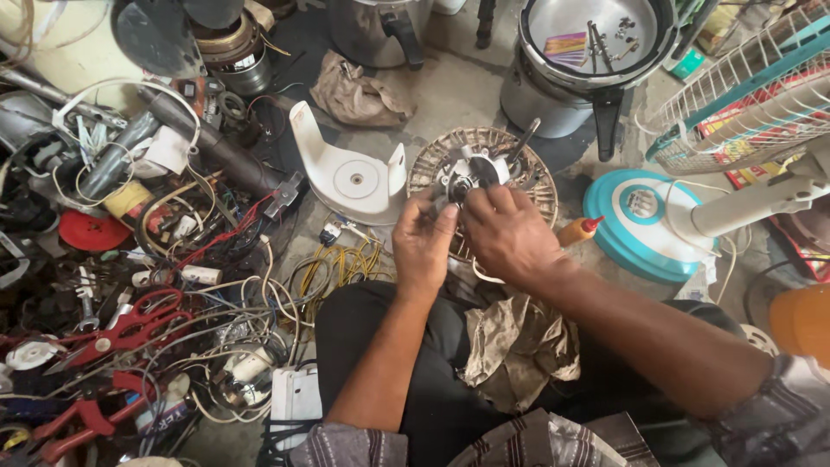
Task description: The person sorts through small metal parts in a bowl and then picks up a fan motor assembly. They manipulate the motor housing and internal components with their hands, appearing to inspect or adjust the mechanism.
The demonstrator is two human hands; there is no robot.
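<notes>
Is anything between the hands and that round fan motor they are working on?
Nothing visible. Both the left hand and the right hand are already on the fan motor, fingers at its metal hub. The white plastic cover lies to its left and the small orange bottle to its right, both clear of the hands.

Two bare hands, left hand [424,246] and right hand [508,235], with forearms uncovered up to the elbows. Striped, checked shirt sleeves in grey, dark brown and white, rolled or short, at the near edge on both left and right. Black trousers over the lap, between the arms.
</notes>
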